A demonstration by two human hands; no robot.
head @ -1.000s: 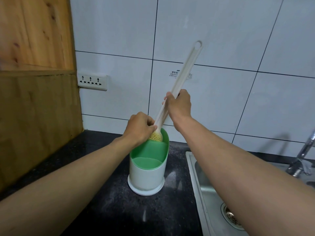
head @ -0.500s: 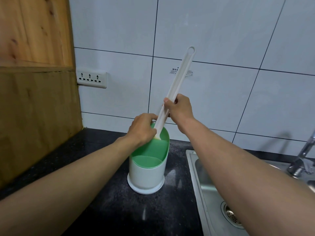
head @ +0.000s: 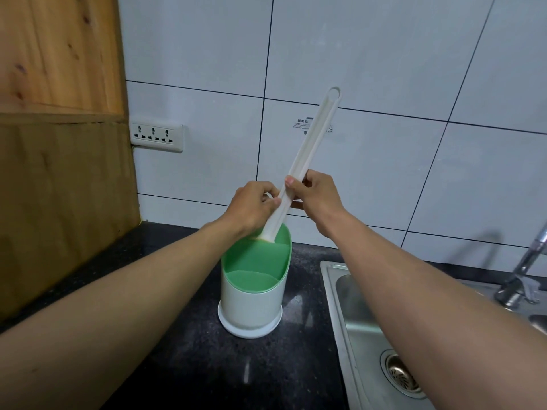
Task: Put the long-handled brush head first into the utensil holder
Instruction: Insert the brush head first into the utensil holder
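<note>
Long-handled brush [head: 310, 149] is held tilted, handle end leaning up-right, head sunk in the back compartment of the green-lined utensil holder [head: 251, 300]. Handle is pinched by right hand [head: 316, 196] mid-shaft, left hand [head: 251, 208] closed on it just below. Holder is set on dark counter [head: 183, 365], beside steel sink [head: 355, 335]

Home kitchen, steel sink [head: 352, 318] with tap [head: 529, 261], dark stone counter [head: 189, 365], white tiled wall [head: 370, 45]

Soft, even indoor light, sharp focus

Glare patches on the countertop [head: 296, 301] at 6 o'clock (faucet shadow at 3); wide-angle bending towards the edges.
</note>
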